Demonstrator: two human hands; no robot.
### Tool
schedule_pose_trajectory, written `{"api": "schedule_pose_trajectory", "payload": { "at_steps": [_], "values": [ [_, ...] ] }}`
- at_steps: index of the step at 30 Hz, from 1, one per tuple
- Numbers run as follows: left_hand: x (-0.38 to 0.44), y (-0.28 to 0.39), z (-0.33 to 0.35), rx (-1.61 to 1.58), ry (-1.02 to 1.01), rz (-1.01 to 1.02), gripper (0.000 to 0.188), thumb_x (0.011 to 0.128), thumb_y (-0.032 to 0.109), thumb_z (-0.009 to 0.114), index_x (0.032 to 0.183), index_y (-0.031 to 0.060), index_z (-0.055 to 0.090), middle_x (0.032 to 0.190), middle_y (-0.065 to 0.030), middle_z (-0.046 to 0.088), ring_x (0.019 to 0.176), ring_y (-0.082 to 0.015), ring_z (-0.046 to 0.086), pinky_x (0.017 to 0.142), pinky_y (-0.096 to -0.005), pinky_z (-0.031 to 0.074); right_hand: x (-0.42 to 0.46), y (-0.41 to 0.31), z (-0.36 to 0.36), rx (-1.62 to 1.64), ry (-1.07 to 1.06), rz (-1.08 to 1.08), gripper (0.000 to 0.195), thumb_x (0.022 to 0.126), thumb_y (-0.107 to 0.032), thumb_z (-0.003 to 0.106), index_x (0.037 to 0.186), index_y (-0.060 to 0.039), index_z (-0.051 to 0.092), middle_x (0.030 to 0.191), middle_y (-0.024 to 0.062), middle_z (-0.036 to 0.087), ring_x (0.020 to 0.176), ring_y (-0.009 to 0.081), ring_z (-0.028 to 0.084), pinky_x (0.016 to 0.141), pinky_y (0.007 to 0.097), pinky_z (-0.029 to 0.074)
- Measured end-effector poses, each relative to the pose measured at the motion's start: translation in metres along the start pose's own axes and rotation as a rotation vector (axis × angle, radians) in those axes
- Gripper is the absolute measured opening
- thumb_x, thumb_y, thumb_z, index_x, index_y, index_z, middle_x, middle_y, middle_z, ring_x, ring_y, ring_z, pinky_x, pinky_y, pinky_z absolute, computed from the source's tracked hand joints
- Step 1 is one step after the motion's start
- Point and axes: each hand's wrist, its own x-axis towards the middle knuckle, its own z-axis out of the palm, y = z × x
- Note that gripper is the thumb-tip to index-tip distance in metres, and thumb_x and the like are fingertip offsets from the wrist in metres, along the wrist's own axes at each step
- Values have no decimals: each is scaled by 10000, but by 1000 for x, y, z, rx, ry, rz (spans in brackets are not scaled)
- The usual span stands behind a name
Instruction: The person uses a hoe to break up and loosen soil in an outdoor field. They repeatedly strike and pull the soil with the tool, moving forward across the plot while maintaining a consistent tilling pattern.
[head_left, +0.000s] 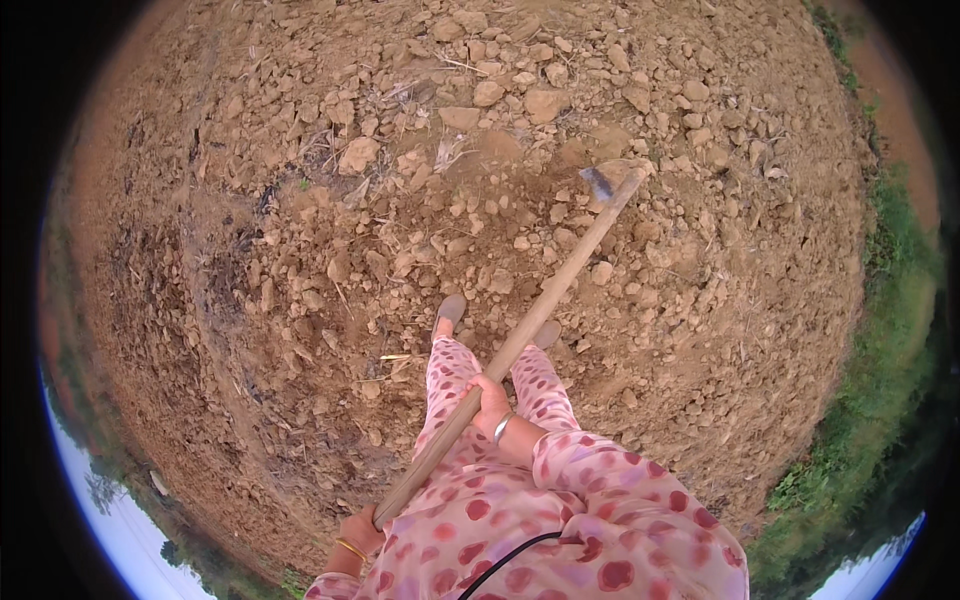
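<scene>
A hoe with a long wooden handle slants across my front, from low left to upper right. My right hand, with a silver bangle at the wrist, grips the handle partway along in front of my legs. Near the butt end, beside my hip, my left hand is closed around the wood; a yellow bangle circles that wrist. At the far end, the metal hoe blade points left over broken soil. Whether the blade touches the ground I cannot tell.
My shoes stand on loose clods below the handle. Larger clods and dry straw lie ahead. Green plants border the field at the right. A black cord hangs across my spotted clothing.
</scene>
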Motion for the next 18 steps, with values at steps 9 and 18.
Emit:
{"api": "schedule_pose_trajectory", "payload": {
  "at_steps": [9, 18],
  "values": [
    [141, 151, -57, -24, 275, 437, 370, 652, 287, 656, 952, 122, 516, 781, -138, 615, 735, -316, 606, 665, -407, 483, -41, -186, -16, 113, -30, -611, 131, 736, -138, 555, 683, -94, 442, 602, 33, 465, 580, 167, 477, 592, 337, 439],
    [78, 292, -77, -47, 57, 551, 425, 666, 335, 659, 936, 42, 510, 763, -196, 611, 711, -348, 606, 652, -419, 483, -33, -301, -102, -1, 71, -765, 121, 775, -122, 543, 706, -87, 450, 581, 27, 472, 516, 148, 476, 513, 294, 441]
  ]
}}
